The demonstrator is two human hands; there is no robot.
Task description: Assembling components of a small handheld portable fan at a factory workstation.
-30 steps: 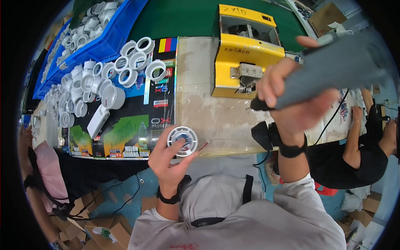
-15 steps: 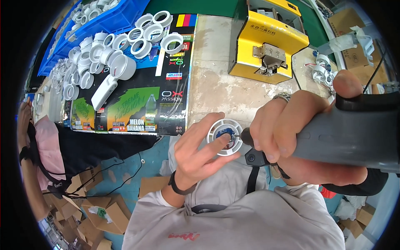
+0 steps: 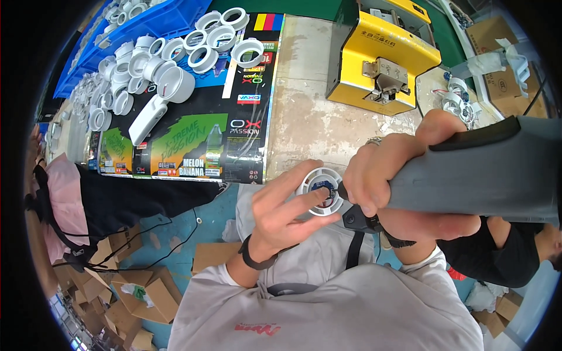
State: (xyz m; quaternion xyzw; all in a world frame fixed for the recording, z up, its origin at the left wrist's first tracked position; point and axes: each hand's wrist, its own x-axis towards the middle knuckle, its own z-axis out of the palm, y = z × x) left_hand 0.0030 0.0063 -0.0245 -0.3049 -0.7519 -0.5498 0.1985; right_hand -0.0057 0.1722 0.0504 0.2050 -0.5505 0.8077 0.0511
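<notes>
My left hand (image 3: 287, 213) holds a round white plastic fitting (image 3: 319, 190) with a blue core, lifted close in front of my chest. My right hand (image 3: 404, 175) grips a large grey power screwdriver (image 3: 486, 172); its dark tip touches the centre of the fitting. A black band sits on each wrist.
Many white ring fittings (image 3: 175, 58) lie on a printed poster (image 3: 193, 134) on the workbench, with more in blue bins (image 3: 158, 17). A yellow machine (image 3: 380, 58) stands at the back. Another person (image 3: 509, 257) in black sits at my right. Cardboard boxes (image 3: 140, 292) litter the floor.
Both hands came off the bench toward my chest. The screwdriver swung down from the upper right until its tip met the fitting held in my left hand.
</notes>
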